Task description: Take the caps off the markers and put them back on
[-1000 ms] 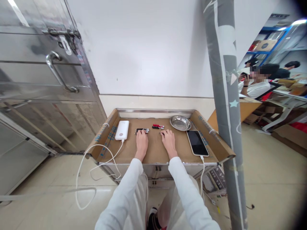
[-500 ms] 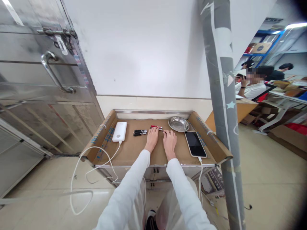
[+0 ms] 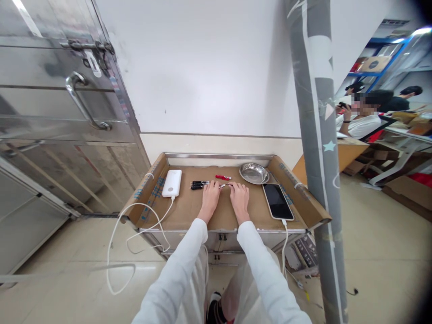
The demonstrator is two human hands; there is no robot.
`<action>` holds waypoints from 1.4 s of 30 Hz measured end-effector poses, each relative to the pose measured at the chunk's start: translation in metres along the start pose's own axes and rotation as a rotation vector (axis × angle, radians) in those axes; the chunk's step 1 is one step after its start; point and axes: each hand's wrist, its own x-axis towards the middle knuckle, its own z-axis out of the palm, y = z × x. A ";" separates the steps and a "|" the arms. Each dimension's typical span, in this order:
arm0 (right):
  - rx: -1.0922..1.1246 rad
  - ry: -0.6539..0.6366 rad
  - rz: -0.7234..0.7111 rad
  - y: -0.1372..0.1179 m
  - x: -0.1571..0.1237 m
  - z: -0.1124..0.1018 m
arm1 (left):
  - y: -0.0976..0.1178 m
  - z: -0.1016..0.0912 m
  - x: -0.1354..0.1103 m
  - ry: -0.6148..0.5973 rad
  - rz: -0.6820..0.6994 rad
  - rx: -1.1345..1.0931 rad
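Observation:
My left hand (image 3: 211,193) is closed over a pen (image 3: 222,186), whose silvery end points right from under the fingers. My right hand (image 3: 239,195) is close beside it, fingertips pinched at a small thin piece near that end; its kind is too small to tell. Just left of my left hand lie several black pens (image 3: 197,185), side by side. A red pen (image 3: 223,177) rests on the cardboard beyond both hands. Behind my right hand sits a round steel dish (image 3: 254,173).
A cardboard-lined tabletop (image 3: 189,211) with raised sides holds a white power bank (image 3: 172,183) at left and a phone (image 3: 278,201) at right, both with white cables hanging over the front. A grey wrapped pole (image 3: 319,135) stands at right. People sit farther back.
My left hand has left the red pen and moved back and left, onto another pen. The red pen now lies uncovered. My right hand stays nearly in place; the view has shifted slightly.

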 end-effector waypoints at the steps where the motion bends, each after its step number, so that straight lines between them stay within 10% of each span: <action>1: 0.011 -0.005 -0.015 -0.001 0.000 -0.001 | 0.001 -0.001 0.001 0.002 -0.002 -0.002; 10: 0.288 -0.146 -0.320 -0.010 -0.001 -0.009 | -0.006 -0.018 -0.002 0.021 -0.126 -0.017; 19: -0.002 -0.105 -0.061 -0.003 0.005 0.013 | -0.030 -0.017 -0.023 0.025 -0.259 0.072; 33: -0.104 -0.072 -0.098 -0.003 0.008 0.014 | -0.025 0.007 -0.023 0.032 0.110 -0.017; 42: -0.127 -0.112 -0.165 -0.004 0.000 0.006 | -0.013 0.016 -0.009 -0.043 0.093 -0.184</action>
